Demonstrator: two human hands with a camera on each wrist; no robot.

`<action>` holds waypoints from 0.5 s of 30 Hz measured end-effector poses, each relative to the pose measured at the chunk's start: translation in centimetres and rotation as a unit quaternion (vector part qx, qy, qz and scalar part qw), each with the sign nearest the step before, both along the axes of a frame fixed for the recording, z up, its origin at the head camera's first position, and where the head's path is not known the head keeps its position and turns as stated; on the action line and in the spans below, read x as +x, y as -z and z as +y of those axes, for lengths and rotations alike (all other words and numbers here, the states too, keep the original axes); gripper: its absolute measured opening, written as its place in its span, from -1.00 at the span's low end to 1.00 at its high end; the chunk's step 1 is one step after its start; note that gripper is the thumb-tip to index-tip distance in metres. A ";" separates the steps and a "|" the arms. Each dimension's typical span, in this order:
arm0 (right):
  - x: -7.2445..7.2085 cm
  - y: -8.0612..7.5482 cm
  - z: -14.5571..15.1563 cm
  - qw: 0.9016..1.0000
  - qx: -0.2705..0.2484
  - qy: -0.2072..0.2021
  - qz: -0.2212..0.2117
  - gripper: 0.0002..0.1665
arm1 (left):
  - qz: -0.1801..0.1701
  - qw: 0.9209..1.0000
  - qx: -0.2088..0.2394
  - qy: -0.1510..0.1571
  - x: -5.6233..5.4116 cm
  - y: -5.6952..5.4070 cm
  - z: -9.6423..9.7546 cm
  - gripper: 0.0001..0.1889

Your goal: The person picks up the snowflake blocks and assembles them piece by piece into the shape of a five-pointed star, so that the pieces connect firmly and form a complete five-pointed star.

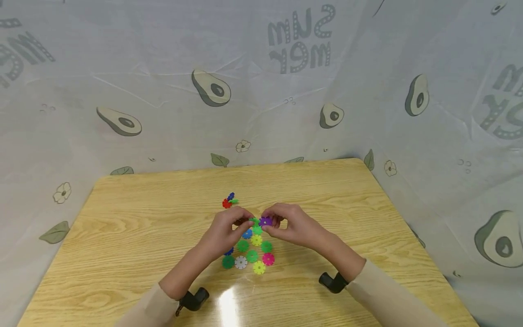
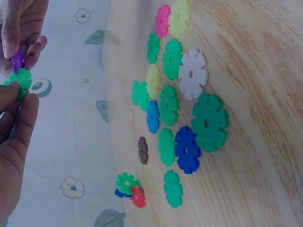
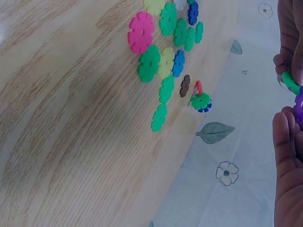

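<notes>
Purple disc, flower-shaped with a notched rim, is pinched between the thumb and fingers of the right hand, well beyond the white disc and to its right. The left hand pinches a green disc of the same shape by its edge. These two discs meet between the hands; whether their notches are locked together I cannot tell. Both hands are raised over the bench, fingertips facing each other.

More discs lie flat on the bench around the white disc. Just left of it is a dark green disc, with a dark blue disc a little beyond that, partly hidden by the left arm in the head view. Right of the white disc come a middle green disc, a pink disc and, slightly nearer the person, a yellow disc. Farther out from the white disc, towards the hands, lie a second yellow disc, a light blue disc and several more green ones. A brown disc shows in both wrist views. Well beyond the white disc sits a joined cluster of red, green and blue discs.
</notes>
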State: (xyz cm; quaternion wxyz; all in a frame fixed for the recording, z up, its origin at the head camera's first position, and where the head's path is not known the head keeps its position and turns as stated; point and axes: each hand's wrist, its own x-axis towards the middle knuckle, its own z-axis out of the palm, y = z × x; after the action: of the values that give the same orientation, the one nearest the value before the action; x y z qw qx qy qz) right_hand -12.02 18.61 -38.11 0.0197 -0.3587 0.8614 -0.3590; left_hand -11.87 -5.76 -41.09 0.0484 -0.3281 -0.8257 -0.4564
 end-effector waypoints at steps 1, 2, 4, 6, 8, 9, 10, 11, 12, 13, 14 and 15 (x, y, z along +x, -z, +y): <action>0.0 0.0 0.0 1.000 0.001 -0.001 -0.001 -0.74 | 0.002 1.000 -0.004 0.001 0.0 -0.1 0.0 -0.92; 0.0 0.0 0.0 1.000 0.000 -0.003 -0.001 -0.74 | 0.005 1.000 -0.008 0.001 0.0 -0.1 0.0 -0.92; 0.0 0.0 -0.1 1.000 -0.003 -0.011 -0.002 -0.76 | 0.005 1.000 -0.012 0.001 0.1 -0.2 -0.1 -0.92; -0.1 0.3 -0.1 1.000 -0.005 -0.020 0.001 -0.77 | 0.005 1.000 -0.014 0.001 0.2 -0.2 -0.2 -0.92; -0.1 0.5 -0.2 1.000 -0.009 -0.025 -0.001 -0.78 | 0.003 1.000 -0.015 0.000 0.2 -0.3 -0.3 -0.93; -0.1 0.6 -0.3 1.000 -0.012 -0.026 -0.002 -0.78 | 0.000 1.000 -0.014 0.000 0.3 -0.3 -0.3 -0.93; -0.1 0.7 -0.4 1.000 -0.014 -0.025 -0.002 -0.78 | -0.001 1.000 -0.014 0.000 0.3 -0.3 -0.3 -0.93; 0.0 0.7 -0.4 1.000 -0.017 -0.023 -0.004 -0.78 | -0.002 1.000 -0.013 0.001 0.3 -0.3 -0.3 -0.93; 0.0 0.8 -0.5 1.000 -0.021 -0.022 -0.005 -0.78 | -0.004 1.000 -0.012 0.002 0.3 -0.4 -0.3 -0.93; 0.1 0.8 -0.5 0.999 -0.025 -0.019 -0.007 -0.78 | -0.005 1.000 -0.010 0.002 0.3 -0.4 -0.3 -0.93; 0.1 0.8 -0.6 0.999 -0.027 -0.018 -0.008 -0.78 | -0.005 1.000 -0.010 0.003 0.4 -0.4 -0.3 -0.93; 0.1 0.9 -0.6 0.999 -0.029 -0.016 -0.008 -0.78 | -0.006 1.000 -0.009 0.003 0.4 -0.4 -0.3 -0.93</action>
State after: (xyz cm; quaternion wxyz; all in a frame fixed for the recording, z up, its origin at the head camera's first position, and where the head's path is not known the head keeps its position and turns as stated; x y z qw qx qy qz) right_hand -11.90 18.00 -38.99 0.0216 -0.3705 0.8445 -0.3861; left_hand -11.52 -6.03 -40.67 0.0391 -0.3284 -0.8290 -0.4510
